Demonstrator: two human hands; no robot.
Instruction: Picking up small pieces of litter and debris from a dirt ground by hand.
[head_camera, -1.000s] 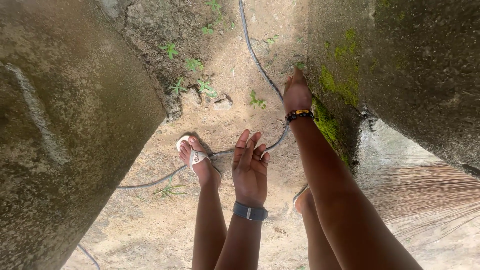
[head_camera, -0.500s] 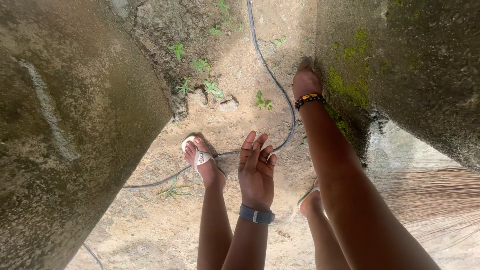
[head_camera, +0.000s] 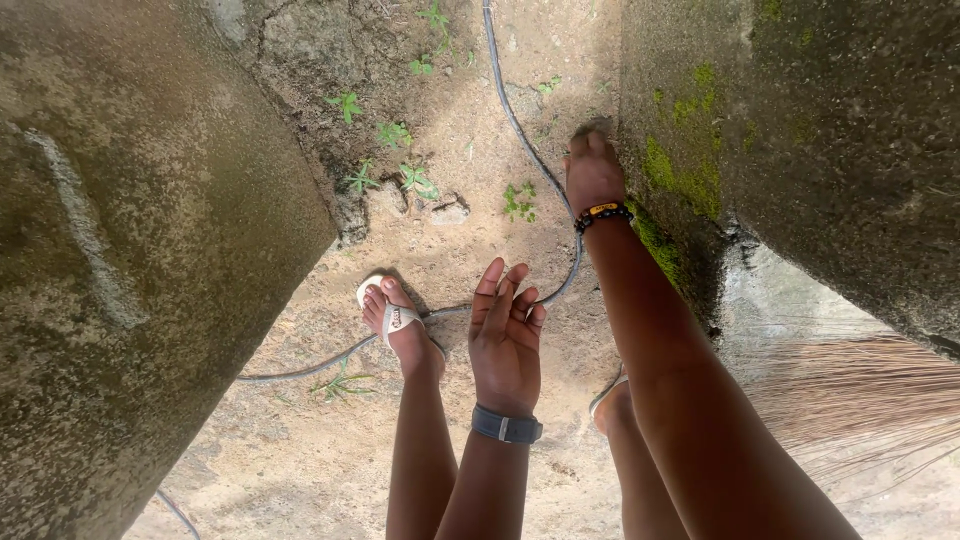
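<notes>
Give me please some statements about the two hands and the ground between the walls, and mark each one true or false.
1. The right hand reaches down beside the mossy wall. True.
2. The left hand grips the hose. False: it is open, fingers spread, holding nothing.
3. A dark hose lies across the sandy ground. True.
4. The left wrist wears a beaded bracelet. False: it wears a dark band; the beaded bracelet is on the right wrist.
5. The visible left foot wears a white sandal. True.
</notes>
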